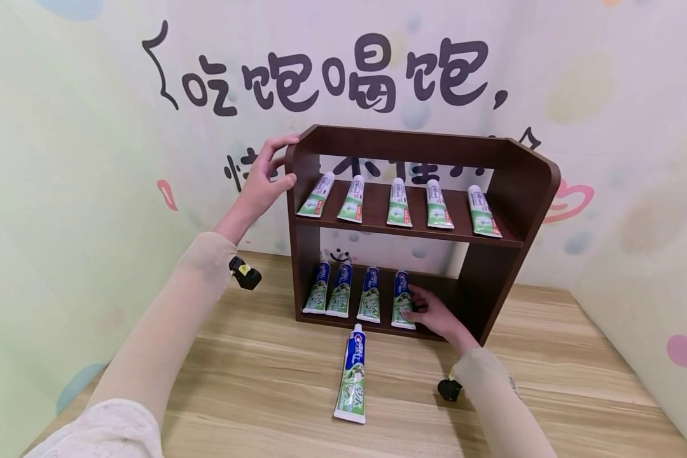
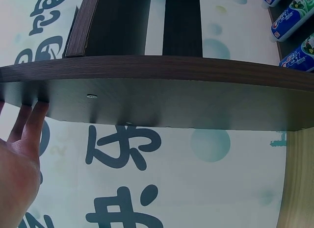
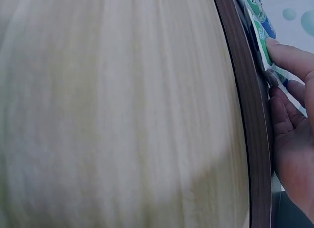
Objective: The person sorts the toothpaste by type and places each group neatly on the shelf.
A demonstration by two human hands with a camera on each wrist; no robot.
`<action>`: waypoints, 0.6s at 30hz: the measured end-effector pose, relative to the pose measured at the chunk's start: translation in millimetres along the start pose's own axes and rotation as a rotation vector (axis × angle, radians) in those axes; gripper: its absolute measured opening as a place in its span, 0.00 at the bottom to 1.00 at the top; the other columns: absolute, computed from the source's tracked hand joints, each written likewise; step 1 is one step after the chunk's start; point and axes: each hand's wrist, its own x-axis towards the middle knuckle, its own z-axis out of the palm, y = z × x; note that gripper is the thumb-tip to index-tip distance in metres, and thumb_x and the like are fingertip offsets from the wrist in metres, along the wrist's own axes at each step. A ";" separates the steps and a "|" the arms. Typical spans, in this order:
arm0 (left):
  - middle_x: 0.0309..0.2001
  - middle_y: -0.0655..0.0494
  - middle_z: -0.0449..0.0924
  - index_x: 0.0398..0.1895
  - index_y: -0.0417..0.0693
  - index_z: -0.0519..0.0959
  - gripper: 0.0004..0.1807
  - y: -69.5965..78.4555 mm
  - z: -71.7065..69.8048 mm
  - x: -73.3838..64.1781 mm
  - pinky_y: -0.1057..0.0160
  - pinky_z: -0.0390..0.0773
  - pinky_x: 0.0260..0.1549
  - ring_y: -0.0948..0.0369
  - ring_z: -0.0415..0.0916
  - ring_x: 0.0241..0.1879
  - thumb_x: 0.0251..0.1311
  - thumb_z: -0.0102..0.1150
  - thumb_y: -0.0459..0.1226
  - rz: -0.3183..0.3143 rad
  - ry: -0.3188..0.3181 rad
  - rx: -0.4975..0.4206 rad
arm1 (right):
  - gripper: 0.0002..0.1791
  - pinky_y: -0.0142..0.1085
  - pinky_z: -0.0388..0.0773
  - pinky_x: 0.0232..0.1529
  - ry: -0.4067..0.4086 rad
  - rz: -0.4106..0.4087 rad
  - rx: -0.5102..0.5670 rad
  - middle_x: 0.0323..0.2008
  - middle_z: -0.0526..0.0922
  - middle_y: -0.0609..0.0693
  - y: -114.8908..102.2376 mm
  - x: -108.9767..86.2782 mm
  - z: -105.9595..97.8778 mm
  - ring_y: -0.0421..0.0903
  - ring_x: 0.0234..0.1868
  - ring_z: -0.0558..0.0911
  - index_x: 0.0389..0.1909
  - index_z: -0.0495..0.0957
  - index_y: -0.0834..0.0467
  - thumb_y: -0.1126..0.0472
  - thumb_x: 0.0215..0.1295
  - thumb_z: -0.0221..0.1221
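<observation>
My left hand (image 1: 263, 181) touches the left side panel of a dark brown two-tier shelf (image 1: 401, 140), its fingers spread near the top corner. In the left wrist view its straight fingertips (image 2: 37, 110) meet the panel's outer face. On the lower tier, my right hand (image 1: 435, 313) pinches the rightmost blue-and-green toothpaste tube (image 1: 402, 289). The right wrist view has the thumb (image 3: 289, 59) on that tube's face and the other fingers curled at its side. Several similar tubes (image 1: 340, 289) stand to its left, leaning back.
White-and-green toothpaste tubes (image 1: 399, 200) are spaced along the upper tier. Another blue-and-green tube (image 1: 352, 375) lies on the wood-grain table (image 1: 252, 381) in front of the shelf. Behind stands a white wall (image 1: 217, 146) with large dark lettering.
</observation>
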 end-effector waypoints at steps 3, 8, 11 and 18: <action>0.74 0.48 0.61 0.66 0.38 0.64 0.31 0.0 0.3 0.1 0.69 0.79 0.46 0.42 0.68 0.65 0.55 0.52 0.27 0.005 0.001 -0.005 | 0.43 0.53 0.69 0.62 -0.006 0.002 -0.011 0.61 0.68 0.67 -0.5 -0.5 0.4 0.60 0.61 0.70 0.75 0.54 0.64 0.60 0.64 0.63; 0.74 0.47 0.61 0.66 0.38 0.64 0.31 -1.9 -0.1 1.2 0.69 0.79 0.46 0.40 0.68 0.64 0.56 0.51 0.27 0.009 0.003 -0.010 | 0.43 0.55 0.68 0.63 -0.007 0.002 -0.014 0.62 0.68 0.67 -1.5 -1.2 1.4 0.61 0.61 0.70 0.75 0.53 0.64 0.59 0.64 0.64; 0.74 0.49 0.61 0.67 0.41 0.65 0.31 -11.2 -1.9 4.3 0.69 0.79 0.46 0.42 0.68 0.64 0.56 0.52 0.28 0.012 0.005 -0.009 | 0.43 0.55 0.69 0.62 -0.003 -0.001 -0.010 0.61 0.68 0.67 -2.2 -1.1 1.4 0.61 0.60 0.70 0.75 0.54 0.65 0.60 0.63 0.64; 0.73 0.56 0.63 0.67 0.46 0.67 0.31 -29.6 -5.6 9.5 0.68 0.80 0.46 0.46 0.69 0.64 0.56 0.53 0.29 0.030 0.011 -0.010 | 0.43 0.55 0.69 0.61 0.002 -0.003 -0.011 0.59 0.68 0.67 -8.4 -4.5 1.4 0.60 0.58 0.70 0.75 0.54 0.66 0.61 0.64 0.63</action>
